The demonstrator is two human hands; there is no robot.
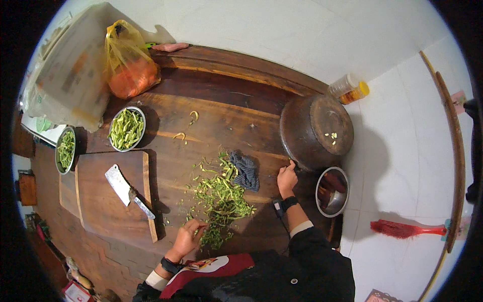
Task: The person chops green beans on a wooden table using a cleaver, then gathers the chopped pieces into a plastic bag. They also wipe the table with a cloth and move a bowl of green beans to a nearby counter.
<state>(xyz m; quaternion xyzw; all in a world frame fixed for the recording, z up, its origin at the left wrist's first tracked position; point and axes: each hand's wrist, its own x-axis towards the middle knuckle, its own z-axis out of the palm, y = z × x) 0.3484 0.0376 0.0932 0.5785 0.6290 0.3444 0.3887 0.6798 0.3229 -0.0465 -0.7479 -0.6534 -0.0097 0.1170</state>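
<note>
A loose heap of green vegetable trimmings (220, 200) lies on the wooden table (169, 147) before me. At its lower left edge is my left hand (189, 234), fingers bent together; whether they pinch a scrap cannot be told. My right hand (287, 179) has a finger extended at the rim of a big dark upturned pot (302, 128), with a few pale pieces on the pot's base. Between the heap and my right hand lies a crumpled grey cloth (246, 171). A cleaver (120, 185) rests on a wooden cutting board (102, 211) at the left.
Two metal bowls of cut green vegetables (127, 129) (66, 150) stand at the left. Behind them are a yellow plastic bag (130, 71) and a large plastic-wrapped object (71, 71). A metal bowl (332, 192) stands below the pot. Two jars (349, 90) and a red brush (400, 229) are farther right.
</note>
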